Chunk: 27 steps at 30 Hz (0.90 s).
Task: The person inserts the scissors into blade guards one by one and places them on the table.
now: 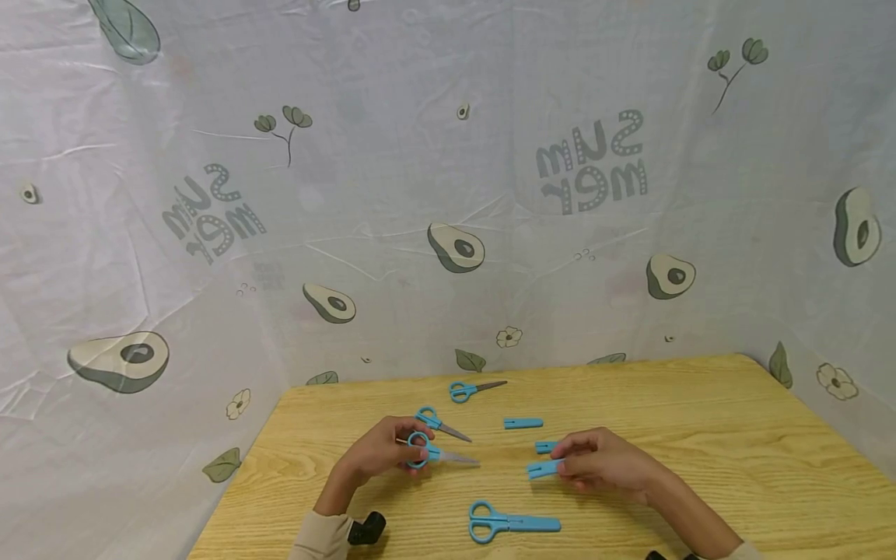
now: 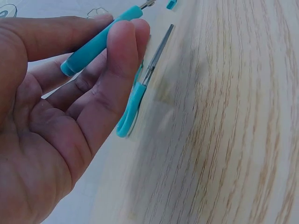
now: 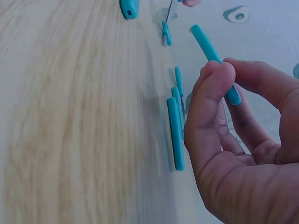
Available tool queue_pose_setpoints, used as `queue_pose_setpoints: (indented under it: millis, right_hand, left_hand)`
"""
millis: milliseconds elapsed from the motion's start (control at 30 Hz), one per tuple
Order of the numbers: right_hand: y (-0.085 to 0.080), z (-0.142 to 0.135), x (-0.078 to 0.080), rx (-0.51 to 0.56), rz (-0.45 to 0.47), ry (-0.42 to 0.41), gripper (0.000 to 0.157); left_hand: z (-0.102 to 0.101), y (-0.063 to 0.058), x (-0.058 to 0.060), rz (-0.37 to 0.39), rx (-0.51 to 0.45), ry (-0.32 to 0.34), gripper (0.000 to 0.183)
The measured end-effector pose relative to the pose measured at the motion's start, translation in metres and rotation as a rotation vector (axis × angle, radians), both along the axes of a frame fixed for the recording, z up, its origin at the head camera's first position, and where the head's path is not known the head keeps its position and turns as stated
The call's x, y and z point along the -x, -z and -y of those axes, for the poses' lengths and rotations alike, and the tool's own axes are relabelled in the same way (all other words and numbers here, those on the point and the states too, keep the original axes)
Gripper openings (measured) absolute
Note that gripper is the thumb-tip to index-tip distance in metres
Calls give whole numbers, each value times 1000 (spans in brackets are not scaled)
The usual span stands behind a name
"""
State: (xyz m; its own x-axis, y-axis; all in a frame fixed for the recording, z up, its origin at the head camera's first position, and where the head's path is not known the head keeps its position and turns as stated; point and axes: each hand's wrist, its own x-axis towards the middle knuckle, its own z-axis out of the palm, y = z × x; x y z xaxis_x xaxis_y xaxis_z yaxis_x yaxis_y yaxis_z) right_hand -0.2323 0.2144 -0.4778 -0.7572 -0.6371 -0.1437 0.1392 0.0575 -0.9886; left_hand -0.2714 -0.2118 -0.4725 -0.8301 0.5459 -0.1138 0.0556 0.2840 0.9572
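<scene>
My left hand [image 1: 393, 451] pinches a pair of scissors [image 2: 93, 46] by its blue handles, its bare blades pointing right. My right hand [image 1: 598, 464] pinches a blue blade cover [image 3: 205, 43] between thumb and fingers, its end facing the scissors. A gap separates the two above the table. Beside the left hand, a second pair of scissors [image 1: 428, 418] lies uncovered. Another blade cover [image 1: 544, 447] lies just behind the held one, partly hidden by the right hand.
Farther back on the wooden table [image 1: 630, 404] lie uncovered scissors [image 1: 462, 391] and a loose blade cover [image 1: 523, 423]. Nearer the front lie scissors with a cover over the blades [image 1: 532, 523]. A printed cloth [image 1: 392, 327] hangs behind and at both sides.
</scene>
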Motion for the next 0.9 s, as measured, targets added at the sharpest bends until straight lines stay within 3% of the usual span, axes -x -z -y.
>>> queue_pose_setpoints:
  millis: [400,900]
  right_hand:
    - [-7,-6,2,12,36,64,32]
    - [-11,-7,9,23,17,137,29]
  left_hand:
    - [-4,-7,-2,-41,-4,-35,38]
    - [-22,-15,3,-41,-60,-33,33]
